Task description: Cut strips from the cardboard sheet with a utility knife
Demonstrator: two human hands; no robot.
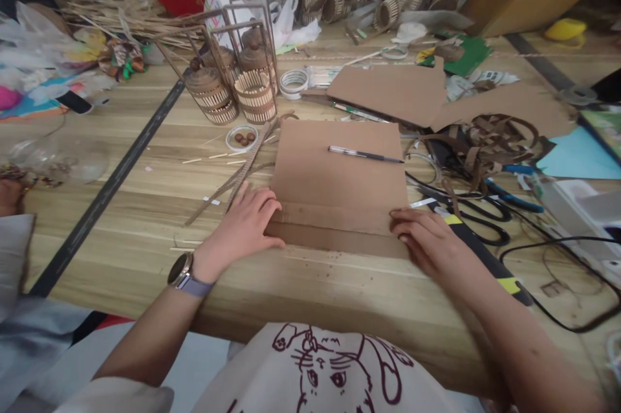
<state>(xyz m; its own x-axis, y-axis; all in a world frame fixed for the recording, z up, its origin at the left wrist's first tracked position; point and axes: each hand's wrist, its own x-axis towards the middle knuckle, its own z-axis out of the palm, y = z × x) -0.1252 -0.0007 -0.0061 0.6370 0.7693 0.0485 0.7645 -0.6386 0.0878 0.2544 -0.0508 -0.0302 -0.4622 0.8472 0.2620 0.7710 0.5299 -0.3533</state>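
A piece of brown cardboard (334, 189) lies on the wooden table in front of me, with a crease or edge running across its near part. On top of it rests a black and clear pen (366, 155). My left hand (250, 222) touches the cardboard's left edge, fingers apart, a watch on the wrist. At the near right corner, my right hand (427, 241) has its fingers closed on the cardboard's edge; the fingertips are partly hidden.
Small lidded baskets (212, 94) stand at the back left, near a tape roll (294, 83) and a ring of brown beads (242, 138). Scissors (485, 215), cables and brown strips (499, 141) crowd the right. A person's sleeve (14, 251) shows far left.
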